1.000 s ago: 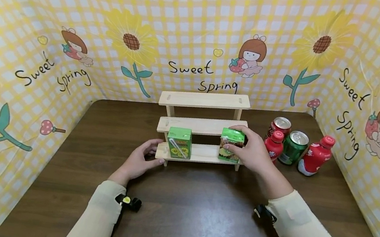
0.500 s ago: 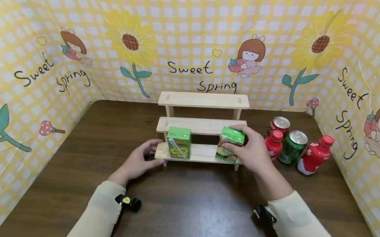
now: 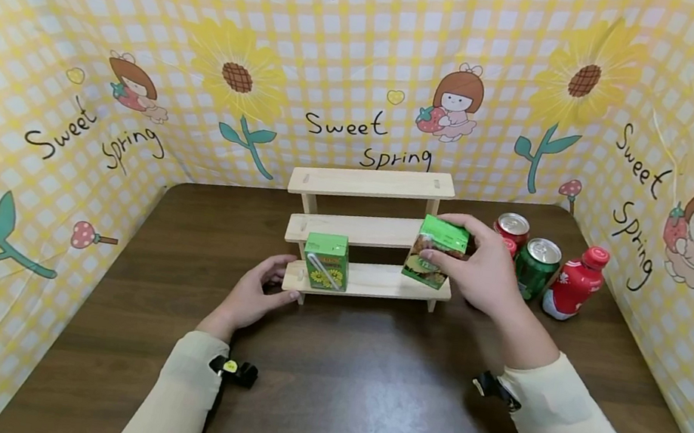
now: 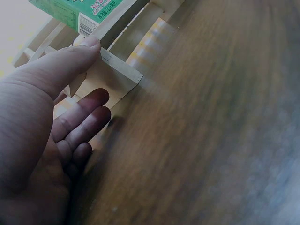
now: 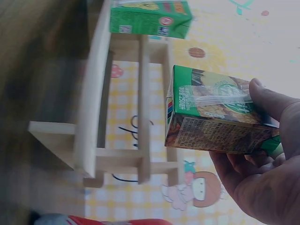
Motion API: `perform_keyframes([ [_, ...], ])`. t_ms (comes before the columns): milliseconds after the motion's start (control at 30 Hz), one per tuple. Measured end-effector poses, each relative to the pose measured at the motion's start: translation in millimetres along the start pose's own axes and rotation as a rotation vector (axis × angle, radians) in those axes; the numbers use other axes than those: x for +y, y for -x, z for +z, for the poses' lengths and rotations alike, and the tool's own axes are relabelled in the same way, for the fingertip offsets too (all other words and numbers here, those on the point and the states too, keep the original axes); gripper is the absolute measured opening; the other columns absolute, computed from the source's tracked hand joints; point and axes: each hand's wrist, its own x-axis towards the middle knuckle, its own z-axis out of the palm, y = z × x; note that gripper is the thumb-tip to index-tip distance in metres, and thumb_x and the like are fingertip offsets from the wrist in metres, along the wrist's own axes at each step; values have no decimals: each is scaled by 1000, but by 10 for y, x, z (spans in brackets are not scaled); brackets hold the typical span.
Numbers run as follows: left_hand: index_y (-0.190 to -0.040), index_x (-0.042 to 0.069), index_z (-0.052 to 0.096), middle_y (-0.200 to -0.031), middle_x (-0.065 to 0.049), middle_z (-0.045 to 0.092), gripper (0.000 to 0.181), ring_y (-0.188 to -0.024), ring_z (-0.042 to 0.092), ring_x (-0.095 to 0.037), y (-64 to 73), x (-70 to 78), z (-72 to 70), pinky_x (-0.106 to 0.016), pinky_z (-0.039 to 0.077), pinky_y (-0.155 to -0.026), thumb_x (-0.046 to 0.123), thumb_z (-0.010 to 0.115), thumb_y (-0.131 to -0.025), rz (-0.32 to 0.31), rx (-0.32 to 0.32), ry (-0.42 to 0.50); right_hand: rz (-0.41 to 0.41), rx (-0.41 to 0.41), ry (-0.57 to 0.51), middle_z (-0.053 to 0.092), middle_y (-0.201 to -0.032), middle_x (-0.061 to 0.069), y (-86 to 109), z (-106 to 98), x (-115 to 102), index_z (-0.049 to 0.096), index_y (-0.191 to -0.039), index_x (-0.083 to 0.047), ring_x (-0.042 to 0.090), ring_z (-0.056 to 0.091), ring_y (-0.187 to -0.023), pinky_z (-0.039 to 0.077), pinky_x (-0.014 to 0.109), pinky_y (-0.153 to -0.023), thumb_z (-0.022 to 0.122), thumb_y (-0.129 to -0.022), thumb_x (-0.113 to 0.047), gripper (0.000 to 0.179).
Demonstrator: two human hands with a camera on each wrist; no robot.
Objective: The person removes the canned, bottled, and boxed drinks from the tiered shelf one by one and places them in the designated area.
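Observation:
A three-tier wooden shelf (image 3: 364, 230) stands at the back of the table. My right hand (image 3: 483, 266) holds a green-and-brown drink carton (image 3: 433, 252), thumb on its front and fingers behind. In the right wrist view the carton (image 5: 220, 112) is tilted and apart from the boards, its wrapped straw facing out. Another green drink carton (image 3: 327, 263) with a straw stands upright at the left of the lowest tier. My left hand (image 3: 251, 292) grips that tier's left end; in the left wrist view its thumb lies over the wood (image 4: 117, 68), the forefinger mostly hidden.
Right of the shelf stand a green can (image 3: 536, 270), a red can (image 3: 514, 226) and a red bottle (image 3: 575, 283). A second red bottle is mostly hidden behind my right hand. Patterned cloth (image 3: 363, 35) walls the table (image 3: 346, 385) behind and at both sides.
My right hand has raised its carton off the lowest tier and moved it slightly right, tilting it. My left hand and the other carton have stayed put.

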Motion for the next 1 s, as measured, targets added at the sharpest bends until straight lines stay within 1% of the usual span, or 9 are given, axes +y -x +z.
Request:
perform_keyframes([
  [100,-150,-4,49,-124,-27,68,66,-114,59,-44,1,16,2,-64,41,-100,7,81,-93,3,-1,2,-23,27,-16,71,-116,5,27,-68,-62,72,-129,-19,20,66,-90,55,26,-70,92,-84,-24,50],
  [233,-150,-3,49,-124,-27,68,66,-114,59,-45,5,22,1,-64,41,-100,7,81,-93,3,-1,3,-41,37,-59,70,-114,7,83,-164,-113,71,-131,-18,20,68,-84,55,26,-64,91,-85,-20,49],
  [300,-150,-3,49,-124,-26,68,66,-114,59,-44,8,20,3,-63,41,-100,7,81,-93,2,-2,5,-42,43,-66,70,-114,8,115,-212,-122,71,-131,-18,19,68,-84,56,26,-63,90,-85,-18,50],
  [367,-151,-2,49,-125,-25,68,67,-114,59,-43,9,15,4,-62,42,-100,8,81,-93,-1,-2,6,-43,56,-60,69,-115,7,146,-258,-121,71,-132,-18,18,68,-86,56,25,-65,91,-85,-17,51],
  [533,-151,0,49,-125,-25,68,67,-114,59,-42,7,2,4,-61,42,-101,8,81,-93,-13,-1,4,-38,103,-38,68,-117,6,229,-376,-89,73,-131,-16,16,68,-89,57,23,-68,92,-82,-12,53],
  [733,-151,-2,48,-126,-25,67,68,-113,59,-42,0,5,7,-60,42,-100,10,81,-93,-15,-5,1,12,167,-23,70,-122,7,338,-512,-26,74,-132,-16,13,67,-90,56,22,-68,95,-78,-11,58],
  [800,-152,-2,48,-126,-25,67,68,-113,59,-42,-2,11,7,-60,42,-100,10,81,-94,-17,-6,2,23,184,-17,70,-120,7,377,-555,-6,73,-132,-14,13,67,-90,56,21,-67,96,-77,-11,60],
  [867,-152,-2,48,-126,-24,67,68,-113,59,-42,-1,14,5,-59,42,-100,10,81,-94,-19,-5,1,21,195,-8,72,-114,6,418,-598,12,73,-132,-13,12,67,-88,56,21,-67,96,-77,-11,59],
  [1000,-151,-2,48,-126,-24,68,68,-113,59,-42,-4,5,5,-59,42,-100,9,81,-93,-19,-2,2,26,223,20,73,-101,-4,509,-681,60,74,-128,-12,11,67,-82,55,21,-63,96,-77,-13,56],
])
